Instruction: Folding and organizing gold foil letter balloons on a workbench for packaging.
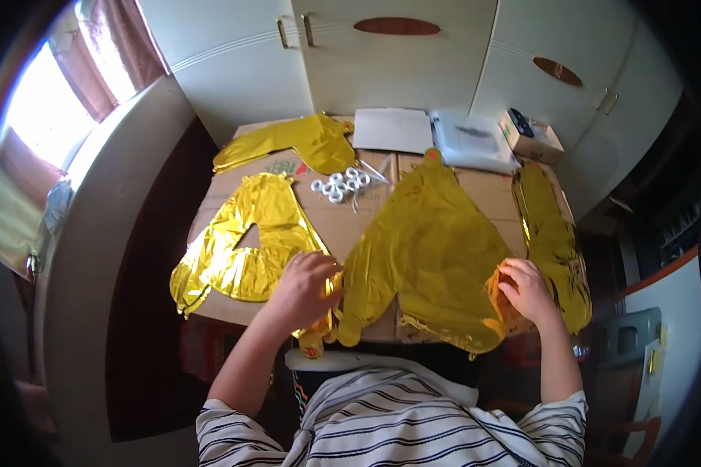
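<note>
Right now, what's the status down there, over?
Left hand and right hand pinch the big gold foil balloon at its edges. Cardboard underneath. White rings lie beyond.

Left hand [308, 284] fingertips curled into edge of middle gold foil balloon [428, 249], grip itself hidden. Right hand [526, 289] fingers buried in crumpled foil, contact unclear. Balloon lower edge drops behind bench [343, 226] front. Right gold balloon [553, 241] partly covered by hand. Cluster of small white rings [341, 184] too small to identify. Box [531, 136] print unreadable. Picture corners black, room edges cut off.
</note>
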Demonstrator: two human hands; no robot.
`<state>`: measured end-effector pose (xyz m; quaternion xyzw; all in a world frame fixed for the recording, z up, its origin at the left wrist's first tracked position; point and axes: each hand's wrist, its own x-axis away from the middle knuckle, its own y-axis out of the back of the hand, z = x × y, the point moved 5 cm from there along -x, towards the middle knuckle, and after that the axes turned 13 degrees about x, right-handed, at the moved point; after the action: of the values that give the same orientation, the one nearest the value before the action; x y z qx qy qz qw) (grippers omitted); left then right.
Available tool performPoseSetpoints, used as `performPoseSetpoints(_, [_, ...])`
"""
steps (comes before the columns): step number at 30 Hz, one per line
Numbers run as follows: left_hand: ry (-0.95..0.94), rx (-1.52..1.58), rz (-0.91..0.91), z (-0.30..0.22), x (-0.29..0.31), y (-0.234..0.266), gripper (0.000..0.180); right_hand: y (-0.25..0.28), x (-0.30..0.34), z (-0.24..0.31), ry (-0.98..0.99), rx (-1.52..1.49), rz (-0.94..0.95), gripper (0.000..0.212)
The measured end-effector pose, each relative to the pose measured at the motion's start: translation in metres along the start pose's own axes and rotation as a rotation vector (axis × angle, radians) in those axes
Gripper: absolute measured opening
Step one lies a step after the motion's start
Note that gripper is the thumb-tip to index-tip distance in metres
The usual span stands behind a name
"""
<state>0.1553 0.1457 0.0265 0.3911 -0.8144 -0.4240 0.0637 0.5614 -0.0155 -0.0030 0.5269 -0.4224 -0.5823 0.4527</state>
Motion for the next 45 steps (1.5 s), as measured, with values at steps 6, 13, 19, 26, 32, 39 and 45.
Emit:
performPoseSetpoints(6, [0.327, 0.159, -0.274, 0.111, -0.148, 0.062, 0.027, 0.044, -0.092, 0.026, 0.007, 0.009, -0.065, 0.020])
performPoseSetpoints(13, [0.439, -0.036, -0.412, 0.189, -0.315, 0.039, 0.044, -0.028, -0.331, 0.096, 0.016, -0.343, -0.044, 0.019])
performPoseSetpoints(19, [0.575, -0.182, -0.462, 0.219, -0.359, 0.002, 0.047, -0.093, -0.421, 0.109, -0.073, -0.354, -0.001, 0.020])
performPoseSetpoints(26, [0.493, 0.167, -0.415, 0.248, -0.359, 0.013, 0.036, -0.137, -0.458, 0.099, 0.045, -0.294, -0.095, 0.018])
performPoseSetpoints(32, [0.354, 0.209, -0.394, 0.274, -0.362, 0.022, 0.033, -0.150, -0.489, 0.131, 0.027, -0.133, -0.074, 0.022])
performPoseSetpoints(39, [0.302, 0.449, -0.337, 0.256, -0.350, 0.018, 0.036, -0.147, -0.495, 0.149, 0.101, -0.024, 0.090, 0.038])
performPoseSetpoints(45, [0.304, 0.038, -0.301, 0.242, -0.351, 0.023, 0.034, -0.159, -0.496, 0.147, 0.158, -0.146, 0.072, 0.044])
